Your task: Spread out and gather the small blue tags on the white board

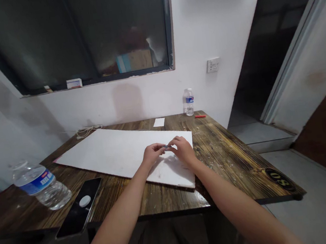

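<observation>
My left hand [152, 154] and my right hand [183, 149] meet above the near right part of a large white board [116, 155]. Between their fingertips, both hands pinch a small bluish-silver object [165, 148]. It is too small and too covered by my fingers to identify. The white board lies flat on a dark wood-grain table [230, 161], and my hands rest on or just above it.
A water bottle [38, 185] lies on its side at the left, beside a black phone [80, 207] at the table's near edge. A standing bottle [189, 102], a red stick [200, 116], a white paper slip [158, 122] and a white cable [88, 131] lie along the back.
</observation>
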`<state>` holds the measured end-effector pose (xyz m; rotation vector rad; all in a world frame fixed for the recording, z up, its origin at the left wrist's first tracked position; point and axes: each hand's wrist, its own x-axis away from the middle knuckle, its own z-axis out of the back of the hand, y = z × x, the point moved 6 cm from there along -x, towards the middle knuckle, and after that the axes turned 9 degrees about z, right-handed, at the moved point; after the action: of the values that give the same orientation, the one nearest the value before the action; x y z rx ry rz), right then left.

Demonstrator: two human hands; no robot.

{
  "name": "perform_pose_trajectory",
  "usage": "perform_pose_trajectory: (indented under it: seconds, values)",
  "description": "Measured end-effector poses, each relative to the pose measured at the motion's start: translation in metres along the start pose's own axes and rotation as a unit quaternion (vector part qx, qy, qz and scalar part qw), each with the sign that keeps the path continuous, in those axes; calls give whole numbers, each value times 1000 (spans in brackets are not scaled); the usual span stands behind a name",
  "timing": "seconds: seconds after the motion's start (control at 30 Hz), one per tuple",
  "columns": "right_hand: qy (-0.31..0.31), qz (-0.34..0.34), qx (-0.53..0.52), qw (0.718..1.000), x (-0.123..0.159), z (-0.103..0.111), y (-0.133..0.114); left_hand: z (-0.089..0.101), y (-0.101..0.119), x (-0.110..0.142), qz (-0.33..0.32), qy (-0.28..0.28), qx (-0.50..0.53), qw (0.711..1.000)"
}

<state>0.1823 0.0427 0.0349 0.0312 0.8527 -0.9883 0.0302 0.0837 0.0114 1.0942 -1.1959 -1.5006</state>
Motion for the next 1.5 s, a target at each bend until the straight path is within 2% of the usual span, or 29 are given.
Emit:
perform_pose_trajectory:
  seconds: [0.1, 0.2, 0.37, 0.43, 0.73, 1.07, 1.5]
  values:
    - [-31, 34, -11, 999, -1, -2, -2, 10, 0, -2, -4, 61, 4, 998]
    - [-83, 45, -23, 995, 1, -5, -3, 17, -2, -3, 0, 99, 6, 995]
    - [-223, 40, -50, 973, 8, -15, -6, 22, -5, -4, 3, 127, 5, 992]
    - [-255, 49, -44, 965, 9, -16, -8, 22, -7, -5, 3, 125, 2, 992]
    - [-266, 115, 30, 957, 11, -22, -17, 21, -9, -7, 10, 124, -8, 992]
    - [-292, 87, 11, 952, 11, -21, -11, 21, -8, -5, 13, 123, -24, 992]
    - [-274, 93, 13, 957, 10, -22, -16, 21, -10, -7, 11, 121, -27, 992]
